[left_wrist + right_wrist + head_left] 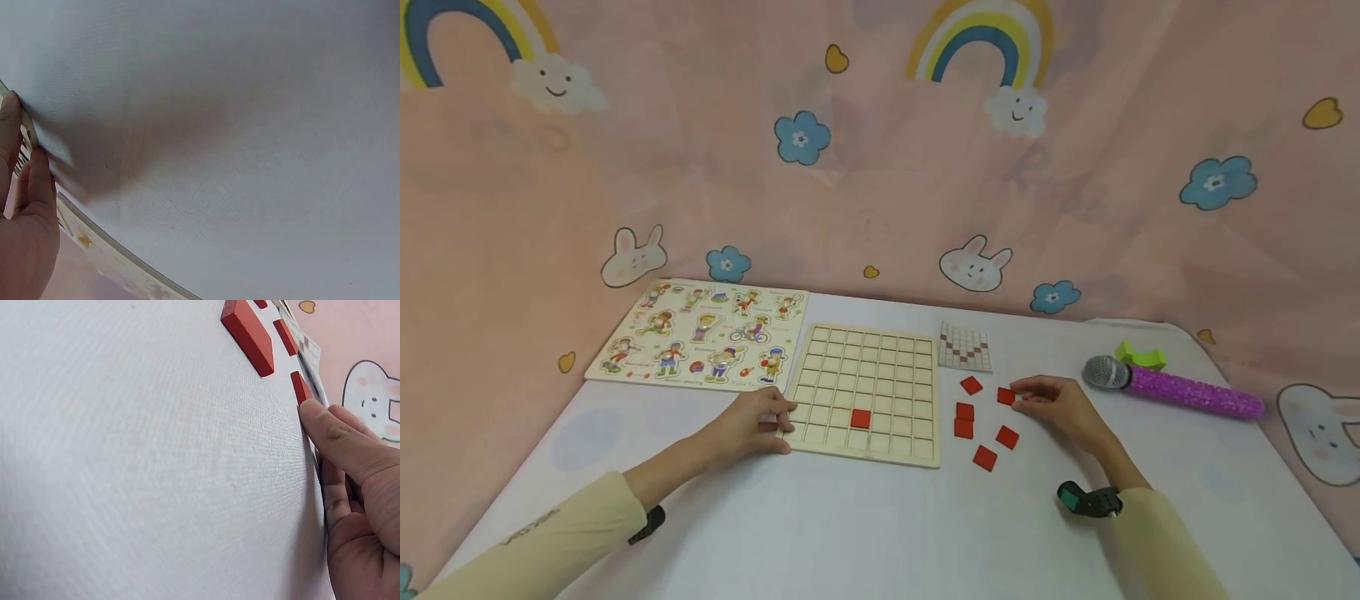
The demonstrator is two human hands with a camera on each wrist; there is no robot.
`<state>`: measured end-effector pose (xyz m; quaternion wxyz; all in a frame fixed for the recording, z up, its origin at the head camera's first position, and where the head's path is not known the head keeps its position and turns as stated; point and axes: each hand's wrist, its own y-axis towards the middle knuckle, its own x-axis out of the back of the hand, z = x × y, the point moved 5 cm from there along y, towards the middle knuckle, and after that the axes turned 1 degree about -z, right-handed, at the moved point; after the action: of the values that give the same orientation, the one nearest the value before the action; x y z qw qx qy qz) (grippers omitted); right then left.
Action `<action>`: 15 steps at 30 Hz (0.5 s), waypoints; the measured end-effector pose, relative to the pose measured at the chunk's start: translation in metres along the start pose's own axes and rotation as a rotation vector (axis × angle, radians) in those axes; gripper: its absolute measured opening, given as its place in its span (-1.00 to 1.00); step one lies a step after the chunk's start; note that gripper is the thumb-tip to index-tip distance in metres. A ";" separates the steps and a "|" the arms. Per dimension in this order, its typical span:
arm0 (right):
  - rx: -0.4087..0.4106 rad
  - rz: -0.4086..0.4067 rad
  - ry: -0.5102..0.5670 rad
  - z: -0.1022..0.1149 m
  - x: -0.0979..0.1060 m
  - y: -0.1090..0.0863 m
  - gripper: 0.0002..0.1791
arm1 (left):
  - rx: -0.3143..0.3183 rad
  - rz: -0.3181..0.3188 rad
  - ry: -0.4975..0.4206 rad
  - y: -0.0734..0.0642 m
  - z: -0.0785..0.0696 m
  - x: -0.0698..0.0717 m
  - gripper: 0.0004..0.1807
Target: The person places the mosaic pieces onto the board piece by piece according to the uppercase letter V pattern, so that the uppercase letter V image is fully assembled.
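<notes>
A wooden grid board [871,457] lies flat on the table with one red square tile [861,419] in a cell of a lower row. My left hand [751,423] holds the board by its near left corner; in the left wrist view, thumb and fingers [39,181] meet the corner's edge. To the right of the board, my right hand [1063,410] pinches another red square tile [1005,397] by its right side, low at the tabletop. Several more red tiles [985,457] lie loose nearby, two of them touching. A small pattern card [965,347] with dark red squares sits beyond them.
A wooden picture puzzle [700,333] lies at the back left, close to the board. On the right are a microphone [1187,392] with a glittery purple handle and a bright green object [1141,357]. A pink printed cloth [880,192] hangs behind the table.
</notes>
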<state>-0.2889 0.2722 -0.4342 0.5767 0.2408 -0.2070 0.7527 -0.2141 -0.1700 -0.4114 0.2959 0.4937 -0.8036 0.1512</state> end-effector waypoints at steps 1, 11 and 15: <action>0.008 0.000 -0.002 0.000 0.000 0.000 -0.58 | 0.001 0.001 0.000 0.000 0.000 0.000 -0.74; 0.004 -0.057 -0.034 -0.003 0.003 -0.004 -0.56 | 0.003 0.007 -0.014 0.001 0.004 -0.001 -0.73; -0.025 -0.076 -0.027 -0.003 0.001 -0.008 -0.54 | 0.008 0.006 -0.016 0.001 0.004 -0.001 -0.73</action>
<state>-0.2818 0.2768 -0.4355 0.6048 0.2513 -0.2148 0.7245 -0.2159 -0.1708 -0.4148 0.2871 0.4935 -0.8069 0.1514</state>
